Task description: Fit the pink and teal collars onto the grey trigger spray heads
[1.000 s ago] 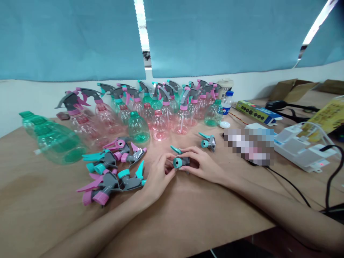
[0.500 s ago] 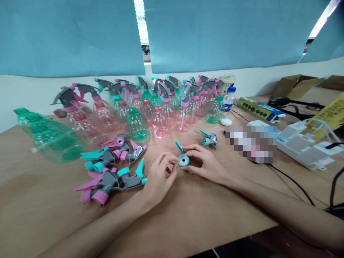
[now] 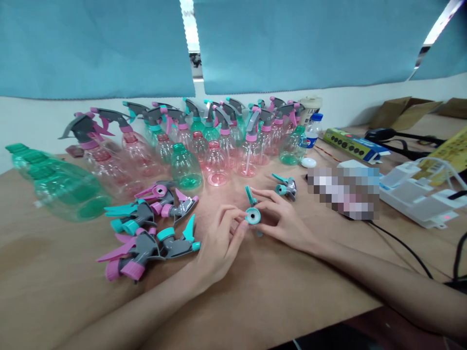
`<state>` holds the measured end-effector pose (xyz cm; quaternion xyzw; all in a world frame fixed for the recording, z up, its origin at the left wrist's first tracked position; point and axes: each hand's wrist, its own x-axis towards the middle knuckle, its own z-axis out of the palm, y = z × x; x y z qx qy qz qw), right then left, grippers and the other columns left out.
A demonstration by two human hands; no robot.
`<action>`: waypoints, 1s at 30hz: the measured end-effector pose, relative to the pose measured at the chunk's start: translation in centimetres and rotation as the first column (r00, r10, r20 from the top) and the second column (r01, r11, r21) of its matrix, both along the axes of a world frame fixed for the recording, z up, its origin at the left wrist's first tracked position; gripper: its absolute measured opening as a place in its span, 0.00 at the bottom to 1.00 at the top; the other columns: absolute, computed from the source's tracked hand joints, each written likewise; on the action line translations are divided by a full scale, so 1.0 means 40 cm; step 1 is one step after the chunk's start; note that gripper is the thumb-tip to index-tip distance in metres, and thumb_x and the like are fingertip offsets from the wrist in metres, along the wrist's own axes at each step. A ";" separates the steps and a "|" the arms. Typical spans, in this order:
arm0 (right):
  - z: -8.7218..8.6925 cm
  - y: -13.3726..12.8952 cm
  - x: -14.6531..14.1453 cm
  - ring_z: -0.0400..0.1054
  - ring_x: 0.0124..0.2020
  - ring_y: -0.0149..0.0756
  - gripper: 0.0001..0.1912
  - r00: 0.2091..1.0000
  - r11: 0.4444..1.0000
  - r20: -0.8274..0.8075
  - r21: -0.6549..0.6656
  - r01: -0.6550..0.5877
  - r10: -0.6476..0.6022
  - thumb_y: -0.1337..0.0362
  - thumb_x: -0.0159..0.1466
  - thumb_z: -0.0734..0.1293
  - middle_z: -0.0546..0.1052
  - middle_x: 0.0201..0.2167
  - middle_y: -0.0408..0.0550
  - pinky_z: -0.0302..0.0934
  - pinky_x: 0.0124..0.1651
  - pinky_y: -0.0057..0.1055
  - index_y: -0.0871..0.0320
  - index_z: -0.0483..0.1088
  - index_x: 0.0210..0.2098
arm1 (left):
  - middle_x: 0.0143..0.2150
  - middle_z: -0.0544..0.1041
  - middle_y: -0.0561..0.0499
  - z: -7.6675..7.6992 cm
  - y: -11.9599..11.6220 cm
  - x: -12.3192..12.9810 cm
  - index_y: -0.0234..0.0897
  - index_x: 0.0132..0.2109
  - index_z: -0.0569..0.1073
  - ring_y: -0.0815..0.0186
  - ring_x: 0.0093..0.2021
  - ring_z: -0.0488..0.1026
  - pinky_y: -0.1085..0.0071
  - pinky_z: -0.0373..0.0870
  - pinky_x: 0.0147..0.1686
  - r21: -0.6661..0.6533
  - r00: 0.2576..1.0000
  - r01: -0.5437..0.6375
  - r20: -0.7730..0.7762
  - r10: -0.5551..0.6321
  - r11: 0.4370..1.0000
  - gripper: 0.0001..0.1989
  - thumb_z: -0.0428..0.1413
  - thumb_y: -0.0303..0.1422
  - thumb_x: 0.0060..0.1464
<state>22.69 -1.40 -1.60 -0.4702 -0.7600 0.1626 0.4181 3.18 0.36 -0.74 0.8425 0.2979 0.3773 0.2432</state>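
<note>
A teal-and-grey spray head [image 3: 253,216] is held over the table with the round opening of its teal collar facing me. My right hand [image 3: 282,218] grips it from the right, thumb and fingers around its body. The curled fingers of my left hand [image 3: 222,238] meet the collar's left edge; whether they pinch something small there is hidden. Left of my hands lies a pile of loose spray heads, among them a pink one [image 3: 133,257] and a teal one [image 3: 178,243]. Another teal spray head [image 3: 286,187] lies just beyond my right hand.
Several pink and green spray bottles [image 3: 218,165] stand along the back, some without heads. Green bottles [image 3: 69,189] lie at the left. A Pepsi bottle [image 3: 313,133], a green-blue box [image 3: 353,146], a clear plastic holder [image 3: 419,194] and a black cable [image 3: 401,245] are at the right.
The view has shifted slightly. The spray head's trigger points more upright, and my left fingers have straightened a little beside the collar. My right hand keeps its hold.
</note>
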 end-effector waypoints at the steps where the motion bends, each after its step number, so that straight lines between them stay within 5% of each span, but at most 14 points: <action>1: 0.000 0.000 -0.001 0.58 0.60 0.43 0.11 1.000 1.000 0.000 -0.007 -0.004 0.004 0.68 0.56 0.70 0.65 0.57 0.54 0.56 0.60 0.43 0.56 0.71 0.40 | 0.43 0.65 0.50 -0.002 -0.001 0.002 0.39 0.46 0.65 0.71 0.35 0.69 0.73 0.71 0.34 -0.012 1.000 0.009 -0.011 -0.010 1.000 0.07 0.46 0.30 0.63; 7: -0.004 0.007 0.000 0.59 0.60 0.45 0.10 1.000 1.000 0.002 -0.022 0.001 -0.001 0.66 0.57 0.70 0.65 0.56 0.53 0.57 0.59 0.44 0.55 0.70 0.39 | 0.43 0.67 0.50 -0.005 0.008 0.008 0.40 0.46 0.66 0.67 0.41 0.71 0.70 0.71 0.37 -0.236 0.999 0.011 0.052 0.001 0.972 0.08 0.45 0.35 0.64; 12: -0.011 0.011 0.003 0.60 0.58 0.44 0.11 1.000 0.999 0.011 -0.051 -0.006 0.006 0.69 0.55 0.70 0.66 0.55 0.53 0.58 0.58 0.43 0.55 0.71 0.38 | 0.35 0.69 0.52 -0.004 0.035 0.014 0.38 0.44 0.65 0.69 0.29 0.70 0.73 0.70 0.26 -0.593 0.978 -0.061 0.123 0.166 0.803 0.14 0.43 0.43 0.63; 19: -0.012 0.014 -0.001 0.60 0.59 0.43 0.11 1.000 0.998 -0.008 -0.067 -0.013 0.012 0.71 0.55 0.70 0.66 0.55 0.53 0.58 0.57 0.41 0.55 0.71 0.38 | 0.31 0.66 0.54 -0.014 0.073 0.021 0.37 0.40 0.64 0.70 0.25 0.69 0.77 0.66 0.17 -0.753 0.948 0.040 0.236 0.212 0.657 0.16 0.45 0.46 0.59; 21: -0.011 0.014 -0.001 0.60 0.59 0.43 0.12 1.000 0.998 -0.023 -0.062 -0.020 0.018 0.71 0.54 0.70 0.66 0.56 0.52 0.58 0.57 0.41 0.55 0.72 0.38 | 0.31 0.65 0.55 -0.009 0.067 0.019 0.37 0.38 0.64 0.71 0.25 0.69 0.77 0.66 0.18 -0.717 0.951 0.023 0.231 0.207 0.697 0.14 0.46 0.44 0.59; 26: -0.006 0.014 -0.002 0.60 0.59 0.44 0.10 0.999 0.997 -0.037 -0.059 -0.040 0.038 0.69 0.56 0.70 0.66 0.56 0.51 0.58 0.57 0.43 0.54 0.72 0.38 | 0.36 0.67 0.52 0.012 0.031 0.009 0.37 0.38 0.67 0.70 0.31 0.68 0.75 0.68 0.26 -0.384 0.992 -0.020 0.110 0.067 0.923 0.06 0.51 0.35 0.59; 30: -0.006 0.013 -0.002 0.60 0.59 0.44 0.10 0.998 0.997 -0.038 -0.068 -0.046 0.044 0.68 0.57 0.69 0.66 0.56 0.52 0.59 0.57 0.43 0.54 0.72 0.39 | 0.40 0.66 0.51 0.017 0.020 0.006 0.39 0.40 0.69 0.71 0.33 0.68 0.74 0.70 0.29 -0.267 1.000 0.011 0.015 -0.007 0.964 0.05 0.51 0.34 0.59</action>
